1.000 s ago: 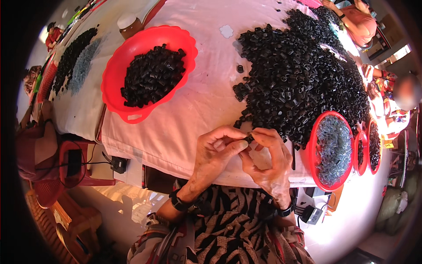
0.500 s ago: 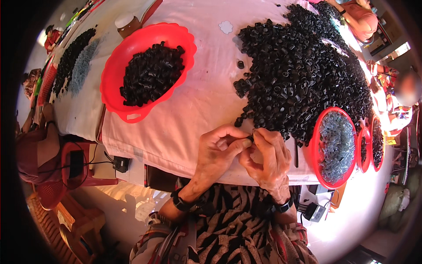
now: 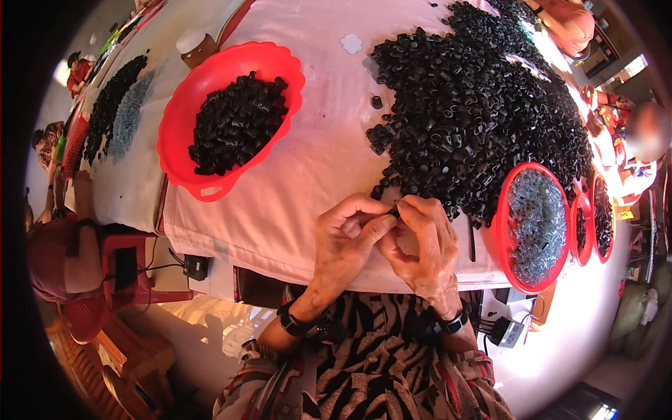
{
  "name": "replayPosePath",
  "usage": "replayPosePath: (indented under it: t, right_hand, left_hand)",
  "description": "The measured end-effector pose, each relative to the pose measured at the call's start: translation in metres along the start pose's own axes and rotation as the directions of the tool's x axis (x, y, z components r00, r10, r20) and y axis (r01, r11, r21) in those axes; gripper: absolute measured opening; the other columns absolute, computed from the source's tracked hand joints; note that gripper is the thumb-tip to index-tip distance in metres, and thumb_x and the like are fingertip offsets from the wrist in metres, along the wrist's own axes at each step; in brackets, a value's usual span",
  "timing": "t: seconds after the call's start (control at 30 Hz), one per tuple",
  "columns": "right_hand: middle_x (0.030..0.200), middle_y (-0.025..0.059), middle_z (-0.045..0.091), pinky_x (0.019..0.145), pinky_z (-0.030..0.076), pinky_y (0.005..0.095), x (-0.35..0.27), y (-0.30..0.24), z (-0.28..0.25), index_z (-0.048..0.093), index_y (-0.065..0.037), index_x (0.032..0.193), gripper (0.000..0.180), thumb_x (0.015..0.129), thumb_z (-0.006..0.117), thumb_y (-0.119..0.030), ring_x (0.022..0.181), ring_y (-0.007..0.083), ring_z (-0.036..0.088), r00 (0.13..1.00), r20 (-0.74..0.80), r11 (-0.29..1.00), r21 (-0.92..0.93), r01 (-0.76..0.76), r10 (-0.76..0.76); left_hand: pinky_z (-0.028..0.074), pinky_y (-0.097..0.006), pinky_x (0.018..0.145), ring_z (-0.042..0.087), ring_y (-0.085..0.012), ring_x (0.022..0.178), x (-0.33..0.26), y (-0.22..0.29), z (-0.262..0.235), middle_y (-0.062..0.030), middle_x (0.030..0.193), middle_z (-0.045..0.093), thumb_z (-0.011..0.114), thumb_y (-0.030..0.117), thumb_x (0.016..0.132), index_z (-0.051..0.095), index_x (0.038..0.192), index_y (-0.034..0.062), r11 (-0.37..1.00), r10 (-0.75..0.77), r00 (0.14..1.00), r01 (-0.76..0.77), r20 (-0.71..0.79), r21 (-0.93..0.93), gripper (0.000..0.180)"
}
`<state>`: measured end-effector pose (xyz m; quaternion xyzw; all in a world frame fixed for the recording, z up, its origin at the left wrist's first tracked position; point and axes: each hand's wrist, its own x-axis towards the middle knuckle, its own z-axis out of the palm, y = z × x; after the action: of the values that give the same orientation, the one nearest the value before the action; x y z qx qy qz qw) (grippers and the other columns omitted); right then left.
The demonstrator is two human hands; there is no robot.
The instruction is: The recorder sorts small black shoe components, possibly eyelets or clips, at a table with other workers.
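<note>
Close to the table's front edge, my left hand (image 3: 348, 238) and my right hand (image 3: 427, 245) meet at the fingertips. Between them they pinch a small black plastic part (image 3: 395, 212), mostly covered by the fingers. Just beyond lies a big heap of similar black plastic parts (image 3: 469, 119), many of them short and ring-like. A red scalloped basin (image 3: 178, 150) on the left holds a pile of black parts (image 3: 238, 122). To the right of my hands stands a red basin (image 3: 502, 238) filled with small clear bluish pieces (image 3: 537, 227).
Smaller red bowls (image 3: 580, 255) stand at the far right. A thin dark stick (image 3: 472, 241) lies beside my right hand. A brown jar with a white lid (image 3: 196, 47) is behind the scalloped basin. Other people sit around the pink-covered table (image 3: 294, 210). A red chair (image 3: 129, 266) is at left.
The whole view has shifted slightly. My fingers have moved a little around the black part, and both hands stay together at the same place by the heap.
</note>
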<state>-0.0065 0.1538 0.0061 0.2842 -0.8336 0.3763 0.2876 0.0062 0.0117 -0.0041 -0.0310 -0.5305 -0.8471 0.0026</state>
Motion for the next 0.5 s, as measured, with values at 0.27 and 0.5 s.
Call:
replayPosePath:
  t: [0.27,0.5]
  right_hand:
    - [0.101,0.0179,0.06,0.068,0.055,0.0386,0.0003,0.0029,-0.0028,0.058,0.008,0.105,0.044,0.063,0.071,0.008,0.08,0.032,0.063,0.997,0.031,0.996,-0.06,0.07,-0.068]
    - [0.1,0.0176,0.06,0.065,0.055,0.0385,0.0008,0.0029,-0.0035,0.059,0.008,0.104,0.043,0.063,0.071,0.007,0.078,0.0322,0.063,0.997,0.039,0.995,-0.07,0.074,-0.072]
  left_hand:
    - [0.053,-0.022,0.071,0.064,-0.008,0.082,0.0027,-0.0016,-0.0007,-0.006,0.089,0.067,0.062,-0.012,0.09,0.064,0.097,-0.0052,0.993,0.041,0.999,-0.042,0.013,0.111,0.01]
    - [0.053,-0.021,0.07,0.065,-0.0084,0.084,0.0047,-0.0007,-0.0006,-0.0065,0.089,0.067,0.061,-0.012,0.09,0.063,0.096,-0.005,0.982,0.055,0.998,-0.056,0.011,0.182,0.01]
